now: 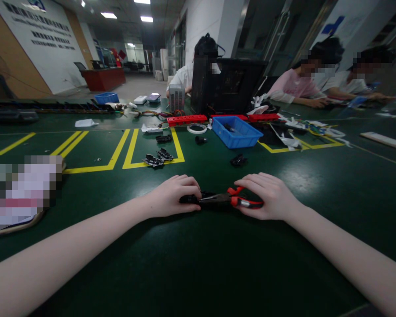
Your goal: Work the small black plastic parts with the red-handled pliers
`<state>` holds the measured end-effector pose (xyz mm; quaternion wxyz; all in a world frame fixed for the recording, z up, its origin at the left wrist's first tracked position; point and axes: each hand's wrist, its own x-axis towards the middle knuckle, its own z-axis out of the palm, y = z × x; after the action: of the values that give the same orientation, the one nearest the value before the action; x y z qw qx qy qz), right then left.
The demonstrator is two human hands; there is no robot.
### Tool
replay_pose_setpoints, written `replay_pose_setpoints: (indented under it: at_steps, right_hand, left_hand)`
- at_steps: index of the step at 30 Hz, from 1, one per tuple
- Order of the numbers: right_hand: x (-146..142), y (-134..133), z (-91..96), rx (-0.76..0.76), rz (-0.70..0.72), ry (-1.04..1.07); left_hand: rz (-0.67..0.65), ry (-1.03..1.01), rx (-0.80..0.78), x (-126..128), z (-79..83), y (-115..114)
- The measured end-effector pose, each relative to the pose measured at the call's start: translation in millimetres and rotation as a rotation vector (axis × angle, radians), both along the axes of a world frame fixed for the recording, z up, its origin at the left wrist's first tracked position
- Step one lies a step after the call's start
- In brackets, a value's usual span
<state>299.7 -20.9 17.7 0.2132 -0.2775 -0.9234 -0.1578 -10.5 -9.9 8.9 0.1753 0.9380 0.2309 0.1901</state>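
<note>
In the head view, my left hand (176, 196) is closed on a small black part (188, 199), partly covered by the fingers. My right hand (267, 196) is wrapped round the red and black handles of a pair of long-nose pliers (219, 198). The pliers' jaws point left and meet the black part beside my left fingertips; whether they grip it I cannot tell. Both hands are low over the green table (198, 268). Beyond them lie several similar black parts (154, 160) and a dark clump of parts (239, 160).
A blue bin (236, 134) with dark pieces stands beyond my hands, near a roll of white tape (196, 128) and a red power strip (188, 119). Behind is a black computer case (227, 86). A blurred-out flat object (23, 193) lies left. Other people sit across the table.
</note>
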Motion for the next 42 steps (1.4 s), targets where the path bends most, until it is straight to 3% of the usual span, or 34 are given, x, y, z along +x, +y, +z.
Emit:
replay_pose_setpoints:
  at_steps: [14, 27, 42]
  right_hand:
    - [-1.3, 1.3, 3.8, 0.173, 0.027, -0.03]
    - [-1.9, 2.5, -0.8, 0.101, 0.015, 0.105]
    - [2.6, 3.2, 0.9, 0.063, 0.009, 0.044]
  left_hand:
    - [-0.019, 0.008, 0.001, -0.9, -0.8, 0.8]
    - [0.011, 0.015, -0.006, 1.5, -0.9, -0.4]
    - [0.013, 0.023, -0.007, 1.8, -0.9, -0.7]
